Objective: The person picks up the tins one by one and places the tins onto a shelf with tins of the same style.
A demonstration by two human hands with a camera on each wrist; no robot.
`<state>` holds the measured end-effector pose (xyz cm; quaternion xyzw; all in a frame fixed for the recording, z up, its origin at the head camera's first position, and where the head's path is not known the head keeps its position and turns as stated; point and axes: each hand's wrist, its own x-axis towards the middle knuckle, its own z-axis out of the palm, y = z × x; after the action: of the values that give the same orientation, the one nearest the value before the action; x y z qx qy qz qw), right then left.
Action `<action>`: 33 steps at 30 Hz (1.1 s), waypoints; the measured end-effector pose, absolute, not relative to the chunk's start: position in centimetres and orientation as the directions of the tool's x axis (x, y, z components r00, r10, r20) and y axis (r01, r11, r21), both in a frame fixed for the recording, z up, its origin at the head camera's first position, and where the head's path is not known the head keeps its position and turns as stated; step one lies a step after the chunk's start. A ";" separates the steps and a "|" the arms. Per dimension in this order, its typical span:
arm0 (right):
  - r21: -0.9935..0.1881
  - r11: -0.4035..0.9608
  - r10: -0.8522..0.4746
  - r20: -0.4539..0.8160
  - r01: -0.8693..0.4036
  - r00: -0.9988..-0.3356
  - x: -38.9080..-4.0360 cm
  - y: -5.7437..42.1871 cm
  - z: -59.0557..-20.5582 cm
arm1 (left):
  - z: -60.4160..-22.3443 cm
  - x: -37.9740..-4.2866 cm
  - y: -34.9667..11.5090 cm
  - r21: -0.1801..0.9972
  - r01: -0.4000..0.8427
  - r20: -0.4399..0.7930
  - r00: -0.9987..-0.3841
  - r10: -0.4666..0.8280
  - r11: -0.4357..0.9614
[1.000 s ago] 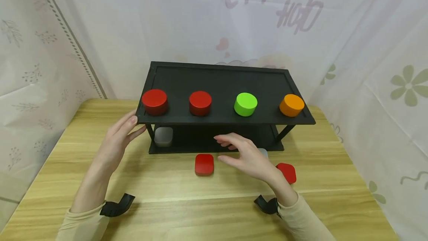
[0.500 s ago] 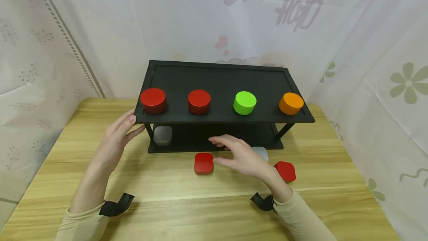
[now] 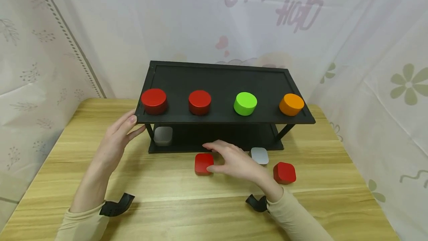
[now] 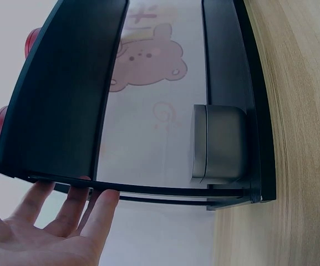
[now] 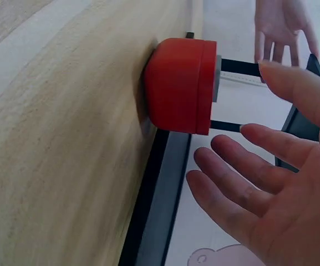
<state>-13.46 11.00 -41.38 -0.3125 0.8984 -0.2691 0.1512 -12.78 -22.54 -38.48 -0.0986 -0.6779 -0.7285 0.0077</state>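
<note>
My left hand (image 3: 115, 140) holds the left end of a black two-tier shelf (image 3: 217, 81), thumb at the top board's corner and fingers along the end frame. My right hand (image 3: 234, 161) reaches around a red rounded-square box (image 3: 202, 163) on the table before the shelf. Its thumb overlaps the box's right side in the head view, its other fingers stretching past the back. In the right wrist view these fingers are spread, with a gap to the red box (image 5: 179, 86), which shows a lid seam. A grey lidded box (image 4: 223, 144) stands at the lower tier's left end.
On the top tier, two red round tins (image 3: 154, 101), a lime green one (image 3: 245, 103) and an orange one (image 3: 291, 104) stand in a row. A pale grey box (image 3: 259, 155) and another red box (image 3: 284, 173) sit on the wooden table (image 3: 160, 211), right of my right hand.
My right hand has moved left and slightly toward me, up to the red box, uncovering the pale grey box. My left hand stays on the shelf.
</note>
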 end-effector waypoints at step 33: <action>-0.477 0.719 -0.632 -0.146 -0.505 -0.761 -13.4 9.0 -43.9 | -38.5 -12.6 -22.6 0.990 0.126 0.133 -0.985 0.113 -0.068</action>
<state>-13.44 9.04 -43.92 -0.3107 0.9148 -0.2094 0.1510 -12.60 -22.62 -38.46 -0.0873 -0.6825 -0.7257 0.0043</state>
